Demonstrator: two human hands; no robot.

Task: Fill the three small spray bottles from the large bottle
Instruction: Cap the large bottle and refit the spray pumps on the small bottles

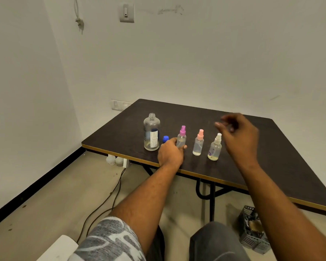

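The large clear bottle (151,132) stands uncapped near the dark table's (271,151) left front edge, with a little liquid at its bottom. Its blue cap (165,138) lies just to its right. Three small spray bottles stand in a row: purple-topped (182,137), pink-topped (198,143) and white-topped (215,147), each with a little liquid at the bottom. My left hand (170,154) wraps the base of the purple-topped bottle. My right hand (238,136) hovers blurred above and right of the white-topped bottle, fingers loosely curled and holding nothing.
The table sits in a room corner against white walls. Cables (109,196) run over the floor under its left edge. A dark basket (252,230) stands on the floor at the right. My knees are below the table front.
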